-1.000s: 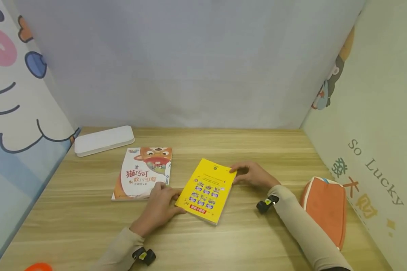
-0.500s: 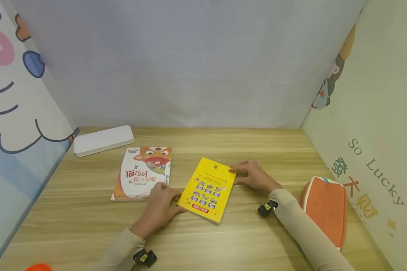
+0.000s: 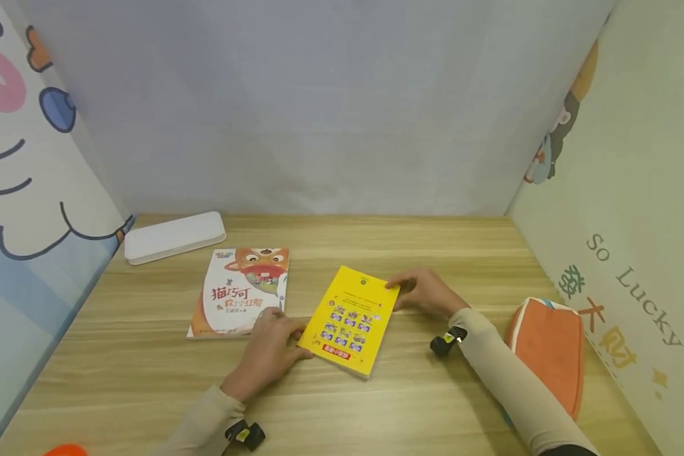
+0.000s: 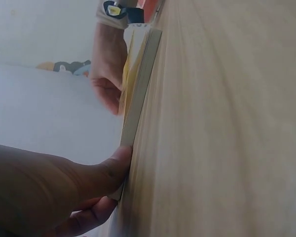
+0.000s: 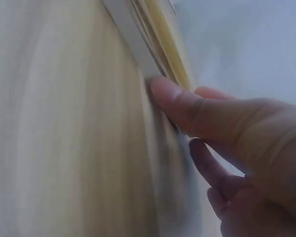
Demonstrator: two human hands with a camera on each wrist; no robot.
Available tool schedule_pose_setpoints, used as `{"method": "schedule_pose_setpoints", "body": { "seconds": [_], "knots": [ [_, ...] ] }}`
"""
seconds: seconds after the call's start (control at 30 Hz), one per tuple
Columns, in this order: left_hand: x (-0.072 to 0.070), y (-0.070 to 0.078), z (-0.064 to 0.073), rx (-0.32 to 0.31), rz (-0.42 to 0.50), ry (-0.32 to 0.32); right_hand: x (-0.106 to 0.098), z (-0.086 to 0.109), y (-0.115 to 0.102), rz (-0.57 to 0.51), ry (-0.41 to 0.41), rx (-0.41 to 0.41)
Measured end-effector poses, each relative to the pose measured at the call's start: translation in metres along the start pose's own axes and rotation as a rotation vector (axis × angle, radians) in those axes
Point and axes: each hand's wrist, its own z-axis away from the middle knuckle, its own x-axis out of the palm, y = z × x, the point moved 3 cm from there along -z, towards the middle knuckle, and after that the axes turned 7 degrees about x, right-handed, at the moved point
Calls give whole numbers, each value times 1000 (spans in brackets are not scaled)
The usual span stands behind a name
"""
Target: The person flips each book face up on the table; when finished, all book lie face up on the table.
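A yellow book (image 3: pixel 348 320) lies at a slant on the wooden table, with small pictures and a red label on its upper cover. My left hand (image 3: pixel 270 348) holds its lower left corner; in the left wrist view the thumb (image 4: pixel 119 160) presses the page edge. At the upper right corner, my right hand (image 3: pixel 424 292) pinches the book, its thumb (image 5: pixel 167 91) against the page edge in the right wrist view. Left of the yellow book is a white picture book (image 3: pixel 239 294) with an orange animal on its cover, its lower right part behind my left hand.
A white long case (image 3: pixel 173 237) lies at the back left of the table (image 3: pixel 410 405). On the right, an orange zipped pouch (image 3: pixel 550 354) is partly behind my right sleeve. A red-orange round thing (image 3: pixel 67 449) shows at the bottom left edge. Walls enclose the back and sides.
The yellow book has shifted very slightly to the right over the last second. Both hands keep their hold on its corners.
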Motion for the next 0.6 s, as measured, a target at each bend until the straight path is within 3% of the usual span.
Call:
{"method": "schedule_pose_setpoints", "body": {
  "seconds": [0.17,0.27,0.47,0.6],
  "knots": [
    [0,1,0,-7,-2,3,-6,-1,-4,-32,-74,-40],
    [0,1,0,-10,2,4,-11,1,-6,-83,-164,-57],
    [1,2,1,-3,5,9,-22,3,-10,-162,-322,0],
    [1,0,1,-2,9,23,-24,2,-7,-140,-350,16]
  ]
}}
